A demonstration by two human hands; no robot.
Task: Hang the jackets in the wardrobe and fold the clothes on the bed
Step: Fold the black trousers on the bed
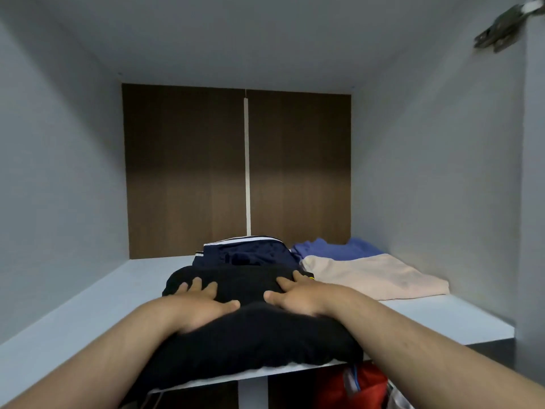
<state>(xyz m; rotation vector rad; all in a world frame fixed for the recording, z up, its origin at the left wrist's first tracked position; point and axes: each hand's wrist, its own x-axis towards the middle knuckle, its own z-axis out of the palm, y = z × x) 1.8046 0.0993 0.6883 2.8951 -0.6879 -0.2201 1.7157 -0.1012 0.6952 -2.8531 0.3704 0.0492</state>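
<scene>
A folded black garment (250,340) lies on the pale wardrobe shelf (88,314), its near edge hanging over the shelf's front. My left hand (200,302) and my right hand (298,296) both press flat on top of it, fingers straight and spread. Behind it sits a folded navy garment with white stripes (244,255). To the right lie a folded beige garment (374,278) and, further back, a folded blue-purple one (339,247).
The compartment has grey side walls and a brown wooden back panel (182,172). A metal door hinge (501,31) sits at the top right. Below the shelf, something red (362,385) shows in the lower compartment.
</scene>
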